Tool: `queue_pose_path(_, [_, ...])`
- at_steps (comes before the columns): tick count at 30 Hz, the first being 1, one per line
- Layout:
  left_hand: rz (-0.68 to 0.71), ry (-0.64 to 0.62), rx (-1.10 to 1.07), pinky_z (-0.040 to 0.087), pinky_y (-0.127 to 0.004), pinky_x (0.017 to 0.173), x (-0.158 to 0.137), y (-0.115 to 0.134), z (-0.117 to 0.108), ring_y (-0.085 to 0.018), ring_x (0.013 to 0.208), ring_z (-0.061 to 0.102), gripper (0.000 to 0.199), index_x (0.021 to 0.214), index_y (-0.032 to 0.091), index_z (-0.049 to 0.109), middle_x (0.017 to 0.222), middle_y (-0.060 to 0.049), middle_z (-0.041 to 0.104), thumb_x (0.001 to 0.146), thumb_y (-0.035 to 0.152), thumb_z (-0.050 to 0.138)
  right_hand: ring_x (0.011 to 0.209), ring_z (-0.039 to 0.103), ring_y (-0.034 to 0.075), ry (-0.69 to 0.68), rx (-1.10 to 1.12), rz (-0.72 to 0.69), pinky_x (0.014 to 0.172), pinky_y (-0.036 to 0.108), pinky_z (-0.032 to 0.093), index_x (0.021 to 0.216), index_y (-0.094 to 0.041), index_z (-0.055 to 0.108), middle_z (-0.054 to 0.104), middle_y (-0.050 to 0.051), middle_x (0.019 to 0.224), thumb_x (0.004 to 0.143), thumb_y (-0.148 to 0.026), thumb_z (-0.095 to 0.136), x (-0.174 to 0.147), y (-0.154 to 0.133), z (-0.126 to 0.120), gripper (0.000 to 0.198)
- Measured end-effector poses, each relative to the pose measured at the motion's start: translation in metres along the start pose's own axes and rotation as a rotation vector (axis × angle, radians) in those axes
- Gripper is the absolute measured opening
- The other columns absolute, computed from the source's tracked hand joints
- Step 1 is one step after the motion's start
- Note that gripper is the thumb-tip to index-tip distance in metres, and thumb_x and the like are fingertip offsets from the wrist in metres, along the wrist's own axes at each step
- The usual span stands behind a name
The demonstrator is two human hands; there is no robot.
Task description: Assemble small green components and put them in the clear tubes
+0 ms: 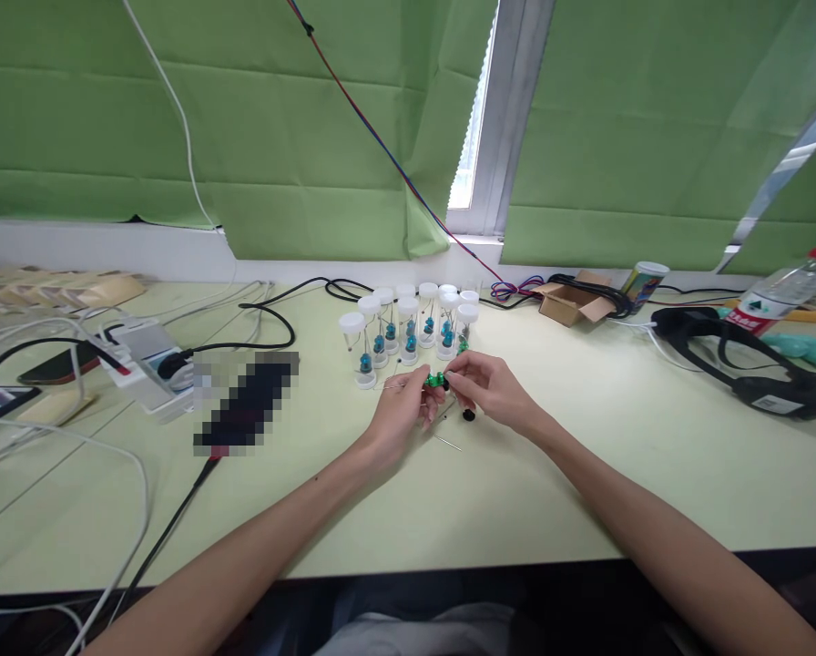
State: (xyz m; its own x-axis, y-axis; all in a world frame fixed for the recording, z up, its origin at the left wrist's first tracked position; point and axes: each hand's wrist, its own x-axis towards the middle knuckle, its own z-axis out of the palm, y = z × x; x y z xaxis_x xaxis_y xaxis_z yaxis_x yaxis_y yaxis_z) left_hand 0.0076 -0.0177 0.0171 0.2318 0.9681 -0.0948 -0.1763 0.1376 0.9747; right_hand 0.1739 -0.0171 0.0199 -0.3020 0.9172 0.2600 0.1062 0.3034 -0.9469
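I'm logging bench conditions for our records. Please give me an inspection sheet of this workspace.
Surface: pale desk, seam at left.
Work items: green piece between the grips; thin rod and black piece lying near; white-topped units with teal parts clustered behind.
Clutter: open carton, red-capped bottle and black headset, right.
Grips: left grip holds the green piece; right grip at its other end, hold unclear.
Cables: white cables, left; black cable across the desk; red-and-blue wire hanging from above.
Surroundings: green blinds, window frame.
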Motion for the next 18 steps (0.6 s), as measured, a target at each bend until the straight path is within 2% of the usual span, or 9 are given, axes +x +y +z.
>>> queue_pose_path(5, [-0.004, 0.006, 0.033, 0.034, -0.024, 0.044, 0.0000, 0.0000, 0.0004, -0.009, 0.048, 0.048, 0.036, 0.066, 0.015, 0.061, 0.067, -0.005, 0.060, 0.087, 0.043, 0.055, 0.052, 0.051, 0.011, -0.013, -0.037, 0.004, 0.051, 0.026, 0.042, 0.081, -0.017, 0.058, 0.055, -0.003, 0.060, 0.090, -0.045, 0.062, -0.0013, -0.0005, -0.0016, 0.029])
queue_pose_path(11, [-0.003, -0.019, 0.051, 0.035, -0.024, 0.045, -0.0007, 0.0001, -0.0004, -0.009, 0.049, 0.048, 0.038, 0.067, 0.014, 0.061, 0.066, -0.004, 0.059, 0.086, 0.046, 0.055, 0.049, 0.050, 0.011, -0.022, -0.072, 0.015, 0.050, 0.026, 0.041, 0.069, -0.019, 0.052, 0.053, -0.002, 0.054, 0.092, -0.051, 0.056, -0.0006, 0.0015, -0.0024, 0.041])
queue_pose_path(18, [0.003, -0.034, 0.076, 0.034, -0.024, 0.045, -0.0033, 0.0032, 0.0011, -0.009, 0.049, 0.047, 0.041, 0.062, 0.014, 0.060, 0.065, -0.004, 0.058, 0.086, 0.048, 0.056, 0.044, 0.046, 0.010, -0.036, -0.111, -0.013, 0.049, 0.025, 0.038, 0.065, -0.018, 0.052, 0.051, -0.004, 0.049, 0.095, -0.053, 0.050, 0.0002, 0.0021, -0.0028, 0.046])
